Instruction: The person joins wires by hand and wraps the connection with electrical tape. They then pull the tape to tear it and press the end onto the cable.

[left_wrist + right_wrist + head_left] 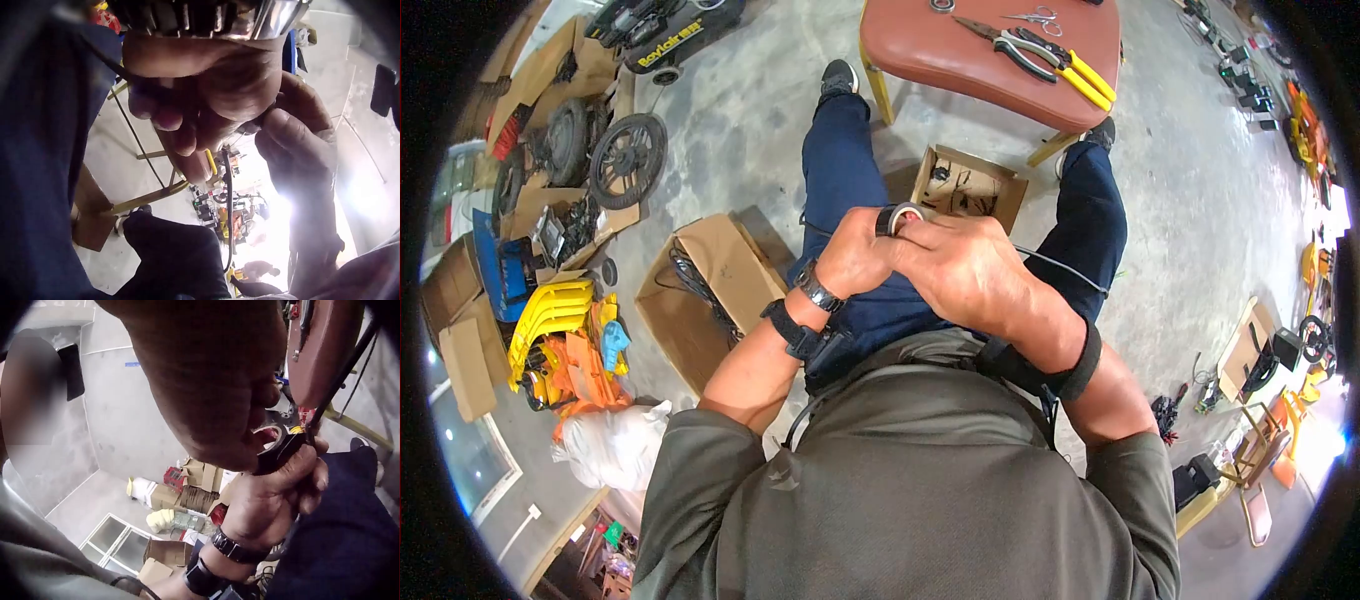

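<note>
In front of the lap, both hands meet at a roll of black tape (886, 221) with a pale core. My right hand (972, 272) grips the roll, its fingertips at the core in the right wrist view. My left hand (852, 258) wears a watch at the wrist and curls its fingers round a black cable (347, 370), right beside the tape roll (284, 452). The cable (1062, 266) trails from the hands across the right thigh. In the left wrist view it also hangs below the fingers. The hands hide the spot where tape and cable meet.
A brown padded stool (960, 50) ahead carries yellow-handled pliers (1085, 80), black-handled pliers (1025, 55), scissors (1040, 18) and a small roll (942, 5). Beneath its front edge sits a small cardboard box (1008, 200). A bigger open carton (730, 255) with cables stands at the left.
</note>
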Demonstrator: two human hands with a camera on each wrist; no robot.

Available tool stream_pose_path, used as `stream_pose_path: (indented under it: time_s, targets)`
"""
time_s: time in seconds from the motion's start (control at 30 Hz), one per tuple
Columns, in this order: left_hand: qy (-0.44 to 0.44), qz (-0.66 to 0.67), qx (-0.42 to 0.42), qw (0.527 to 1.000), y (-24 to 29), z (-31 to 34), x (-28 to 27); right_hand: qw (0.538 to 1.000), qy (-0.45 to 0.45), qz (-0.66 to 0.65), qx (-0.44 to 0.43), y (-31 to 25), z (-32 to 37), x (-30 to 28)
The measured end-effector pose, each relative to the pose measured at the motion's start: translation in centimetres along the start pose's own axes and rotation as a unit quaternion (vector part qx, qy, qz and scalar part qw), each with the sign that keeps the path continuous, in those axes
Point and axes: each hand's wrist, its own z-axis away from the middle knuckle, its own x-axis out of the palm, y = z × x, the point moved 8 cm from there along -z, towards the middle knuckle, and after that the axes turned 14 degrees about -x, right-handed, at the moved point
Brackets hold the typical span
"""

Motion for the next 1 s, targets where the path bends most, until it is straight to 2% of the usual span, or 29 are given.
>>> stream_pose_path:
  time_s: [0.1, 0.2, 0.3, 0.4, 0.43, 0.57, 0.77, 0.87, 1.0]
  targets:
    - [0.004, -0.023, 0.044, 0.999, 0.3, 0.0, -0.1, 1.0, -0.019, 0.016, 0.012, -1.0, 0.5, -0.4]
    - [0.013, -0.035, 0.091, 0.995, 1.0, 0.4, 0.1, 0.999, 0.039, -0.001, 0.003, -1.6, 1.2, -1.4]
    - [0.049, -0.017, 0.116, 0.992, 1.2, 0.7, 0.1, 0.996, 0.068, -0.021, 0.05, -1.3, 3.1, -1.9]
    - [0.074, 0.001, 0.108, 0.991, 1.2, 0.7, 0.1, 0.974, 0.094, -0.086, 0.186, 1.5, 5.7, -2.2]
    - [0.068, -0.003, 0.099, 0.993, 1.2, 0.6, 0.1, 0.971, 0.108, -0.089, 0.193, 2.1, 6.3, -2.2]
    - [0.054, -0.04, 0.089, 0.994, 1.3, 0.7, 0.1, 0.979, 0.097, -0.041, 0.174, 2.9, 5.8, -1.5]
    - [0.032, -0.037, 0.06, 0.997, 0.4, 0.4, 0.3, 0.992, 0.077, 0.039, 0.094, 3.3, 3.9, -0.2]
    - [0.027, 0.02, 0.055, 0.998, -0.8, 0.0, 0.3, 0.992, 0.08, 0.05, 0.079, 3.3, 3.7, 0.1]
    - [0.017, 0.019, 0.036, 0.999, -0.2, 0.4, 0.1, 0.992, 0.092, 0.002, 0.09, 3.3, 3.9, 0.2]
